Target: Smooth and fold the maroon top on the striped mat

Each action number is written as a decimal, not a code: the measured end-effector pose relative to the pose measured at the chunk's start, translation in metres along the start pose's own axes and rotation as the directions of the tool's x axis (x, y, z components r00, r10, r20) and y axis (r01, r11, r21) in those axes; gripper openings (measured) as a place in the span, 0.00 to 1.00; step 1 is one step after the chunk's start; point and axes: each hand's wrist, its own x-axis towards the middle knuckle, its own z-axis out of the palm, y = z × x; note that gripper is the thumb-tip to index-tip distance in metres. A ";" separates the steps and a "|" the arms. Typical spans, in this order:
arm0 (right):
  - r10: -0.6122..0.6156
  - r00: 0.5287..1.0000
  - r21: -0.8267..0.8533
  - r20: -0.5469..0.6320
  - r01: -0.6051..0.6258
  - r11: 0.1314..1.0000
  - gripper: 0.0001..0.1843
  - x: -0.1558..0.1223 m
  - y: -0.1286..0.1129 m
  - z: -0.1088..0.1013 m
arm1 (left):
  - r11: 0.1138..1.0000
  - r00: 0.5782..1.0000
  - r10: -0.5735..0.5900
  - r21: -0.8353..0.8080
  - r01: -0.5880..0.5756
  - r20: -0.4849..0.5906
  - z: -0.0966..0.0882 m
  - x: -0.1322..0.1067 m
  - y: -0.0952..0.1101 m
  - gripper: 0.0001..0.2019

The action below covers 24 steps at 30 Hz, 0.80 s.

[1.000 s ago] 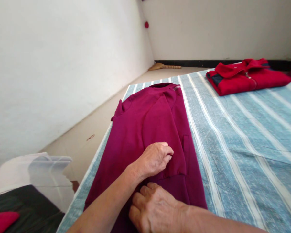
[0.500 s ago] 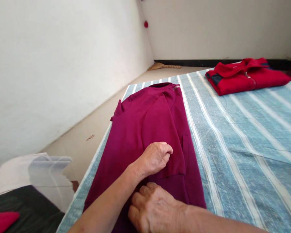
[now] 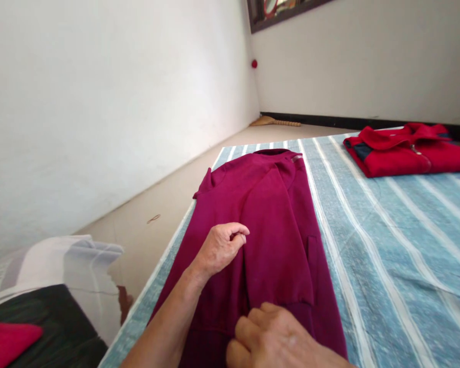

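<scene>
A maroon jacket (image 3: 279, 245) lies lengthwise along the bed's left side, its collar at the far end and one sleeve laid down over its body. My left hand (image 3: 222, 245) is closed at the inner edge of that sleeve, fingers curled, seemingly pinching the cloth; the fingertips are partly hidden. Nearer to me, my right hand (image 3: 270, 337) is closed in a fist by the sleeve's cuff, apparently gripping the fabric. Its fingertips are turned out of sight.
A folded red jacket (image 3: 414, 151) rests on the striped blue bedsheet (image 3: 371, 240) at the far right. Dark and pale cloths (image 3: 42, 322) sit at the lower left, beside the bed. A brush (image 3: 272, 121) lies on the floor near the wall corner.
My left hand has moved left across the jacket to the sleeve's inner edge. The right hand remains near the cuff. The view has tipped up and turned left.
</scene>
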 end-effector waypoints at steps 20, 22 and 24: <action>0.193 0.941 -0.111 -0.277 -0.231 0.966 0.04 0.012 0.127 0.035 | 0.996 0.991 -0.070 0.051 0.076 -0.113 0.022 0.008 -0.047 0.07; 0.161 0.924 -0.141 -0.348 -0.222 0.965 0.06 0.012 0.127 0.041 | 0.992 0.991 -0.058 0.103 0.071 -0.122 0.025 0.007 -0.049 0.07; 0.142 0.914 -0.151 -0.381 -0.213 0.965 0.07 0.013 0.128 0.044 | 0.990 0.991 -0.053 0.120 0.067 -0.120 0.025 0.007 -0.050 0.07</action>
